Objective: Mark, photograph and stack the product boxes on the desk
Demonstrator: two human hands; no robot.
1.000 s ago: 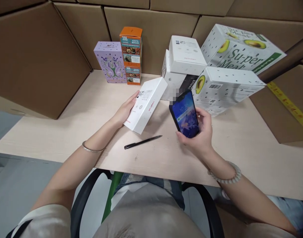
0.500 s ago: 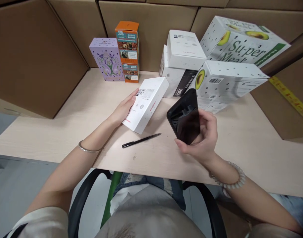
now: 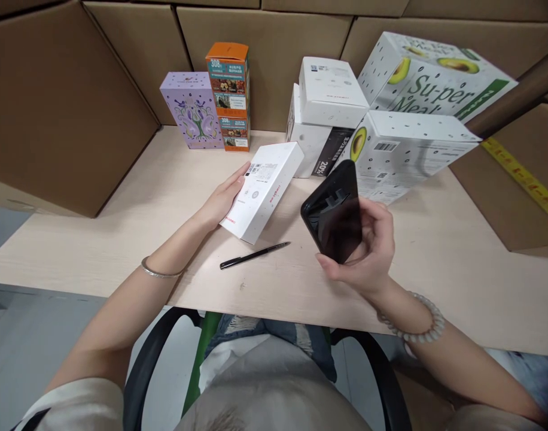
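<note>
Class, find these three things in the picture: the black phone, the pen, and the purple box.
black phone (image 3: 334, 215), head view, middle of its dark screen.
pen (image 3: 255, 255), head view, middle of its barrel.
purple box (image 3: 194, 114), head view, its patterned front face.

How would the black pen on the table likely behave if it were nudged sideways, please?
The pen looks slim and round, lying flat on the smooth table, so it would probably roll rather than slide. It seems light and stiff. Nothing touches it; the left hand rests on the white box beyond it.
</note>
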